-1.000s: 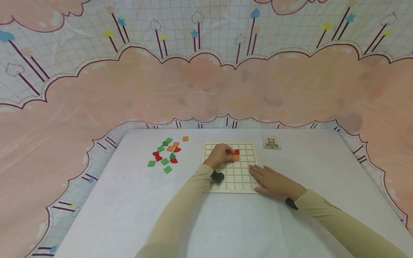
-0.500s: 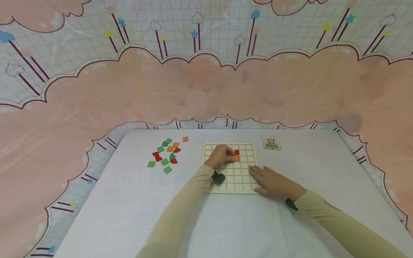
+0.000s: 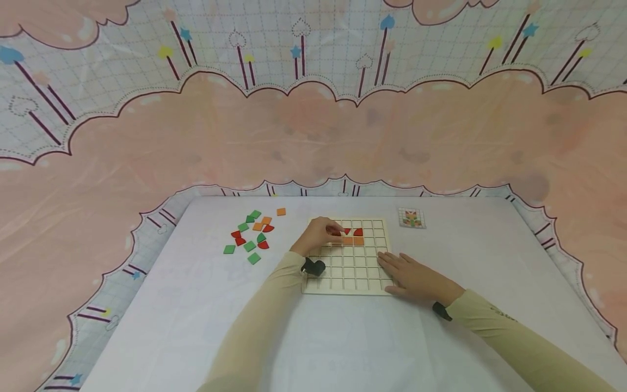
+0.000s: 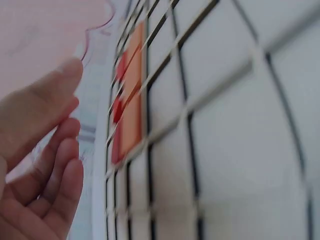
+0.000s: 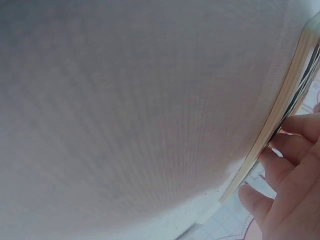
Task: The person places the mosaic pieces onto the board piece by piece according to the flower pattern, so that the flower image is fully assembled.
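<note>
A pale wooden grid board (image 3: 350, 275) lies on the table with orange squares (image 3: 358, 240) in one row and red pieces (image 3: 358, 232) in the row behind. My left hand (image 3: 317, 234) hovers over the upper left of the board, beside these pieces. In the left wrist view, the left hand's thumb and loosely bent fingers (image 4: 67, 165) are apart, with nothing between them. At the board's right edge my right hand (image 3: 413, 276) rests with its fingers straight. The right wrist view shows its fingertips (image 5: 272, 157) touching the board's side.
Loose green squares (image 3: 254, 258), red quarter-round pieces (image 3: 263, 245) and orange squares (image 3: 281, 212) are scattered to the left of the board. A small card (image 3: 412, 218) with a coloured flower pattern on a grid lies behind and to the right. A patterned cloth hangs behind the table.
My left hand has moved a little left, away from the pieces, uncovering more red and orange ones. The right hand has stayed in place.
</note>
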`<state>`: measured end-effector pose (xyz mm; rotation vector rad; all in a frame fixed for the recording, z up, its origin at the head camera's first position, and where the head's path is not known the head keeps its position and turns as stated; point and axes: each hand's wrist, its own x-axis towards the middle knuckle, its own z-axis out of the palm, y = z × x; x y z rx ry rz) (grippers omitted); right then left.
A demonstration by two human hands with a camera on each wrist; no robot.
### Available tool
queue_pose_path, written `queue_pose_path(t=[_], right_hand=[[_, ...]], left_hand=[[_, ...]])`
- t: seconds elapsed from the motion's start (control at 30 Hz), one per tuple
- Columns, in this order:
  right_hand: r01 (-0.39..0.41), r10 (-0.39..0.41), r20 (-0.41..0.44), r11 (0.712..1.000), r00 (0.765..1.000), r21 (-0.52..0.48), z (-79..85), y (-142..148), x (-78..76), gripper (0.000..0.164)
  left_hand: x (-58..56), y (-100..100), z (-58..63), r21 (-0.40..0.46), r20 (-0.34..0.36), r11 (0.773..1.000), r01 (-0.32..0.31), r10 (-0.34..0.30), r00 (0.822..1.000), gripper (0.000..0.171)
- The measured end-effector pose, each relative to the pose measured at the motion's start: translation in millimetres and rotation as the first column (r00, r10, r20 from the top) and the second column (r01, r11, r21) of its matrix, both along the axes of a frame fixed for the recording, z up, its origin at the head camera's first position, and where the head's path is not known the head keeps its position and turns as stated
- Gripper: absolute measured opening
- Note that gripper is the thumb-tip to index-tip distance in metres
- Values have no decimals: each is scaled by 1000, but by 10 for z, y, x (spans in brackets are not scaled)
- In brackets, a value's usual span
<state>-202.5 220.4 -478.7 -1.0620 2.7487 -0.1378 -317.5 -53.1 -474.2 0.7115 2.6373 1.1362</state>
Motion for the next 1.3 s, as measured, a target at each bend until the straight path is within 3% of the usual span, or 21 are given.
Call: queue_pose_path(t=[0.17,0.5,0.73,0.97,1.3], right_hand=[[-4,4,-24,1000,1000,7,-15,4,-2,70],[-12,12,-31,1000,999,-2,-21,-3,2,69],[-8,8,-22,1000,1000,-8,13,-6,7,69],[-8,8,-22,1000,1000,-2,23,-7,5,69],[-4,4,-28,1000,1000,4,-7,7,0,69]], left_hand=[[-27,-333,93,6,-44,1000,-25,26,999,30],[-166,-1155,201,-3,-111,982,-187,185,976,33],[-255,-1659,288,-93,-2,961,-262,263,965,38],[-258,-1885,276,-162,20,941,-296,303,953,35],[-215,-1903,137,-175,105,928,-329,350,931,38]])
